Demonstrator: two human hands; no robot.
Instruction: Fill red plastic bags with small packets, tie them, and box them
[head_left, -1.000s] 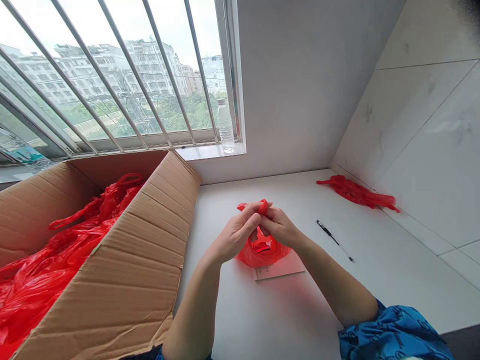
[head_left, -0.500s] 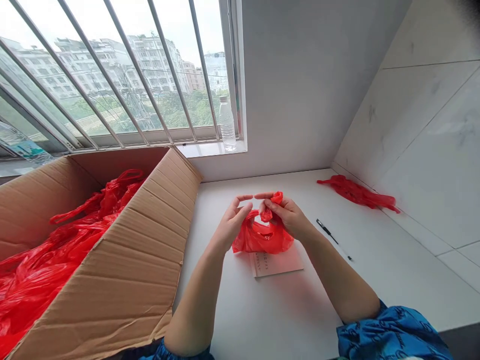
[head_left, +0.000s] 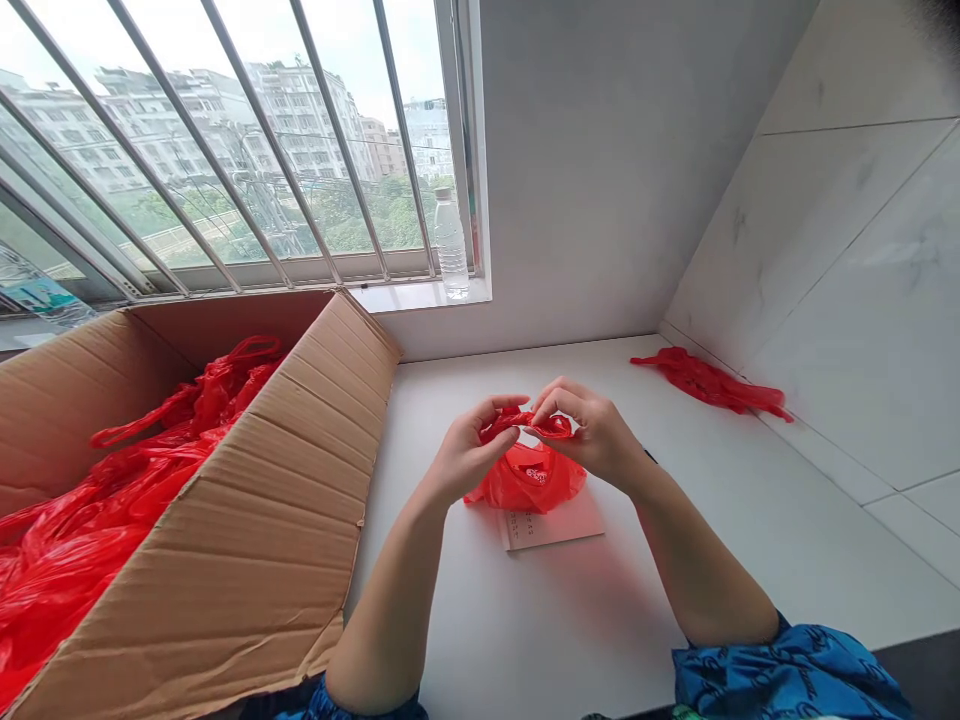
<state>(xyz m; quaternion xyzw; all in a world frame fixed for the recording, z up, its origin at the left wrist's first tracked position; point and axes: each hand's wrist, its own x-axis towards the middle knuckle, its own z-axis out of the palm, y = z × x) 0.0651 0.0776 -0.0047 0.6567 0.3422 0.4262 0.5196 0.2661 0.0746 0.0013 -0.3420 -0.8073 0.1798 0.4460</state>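
Note:
A red plastic bag (head_left: 534,480) rests over a pale booklet (head_left: 559,530) on the white table. Its handles are drawn up and twisted together between my two hands. My left hand (head_left: 476,445) pinches the left side of the handles between thumb and fingers. From the right, my right hand (head_left: 589,425) grips the other side, thumb below and fingers curled above. Both hands are close together just above the bag's body. The booklet's upper part is hidden under the bag, and what the bag contains cannot be made out.
At left stands an open cardboard box (head_left: 300,480) holding red plastic bags (head_left: 150,490). Another red bag (head_left: 709,382) lies by the tiled wall. A pen (head_left: 650,456) is mostly hidden behind my right arm. A water bottle (head_left: 451,245) stands on the windowsill.
My left hand has closed on the handles, where before its fingers were apart. My right hand has turned over and moved slightly right. The handles now stretch between both hands.

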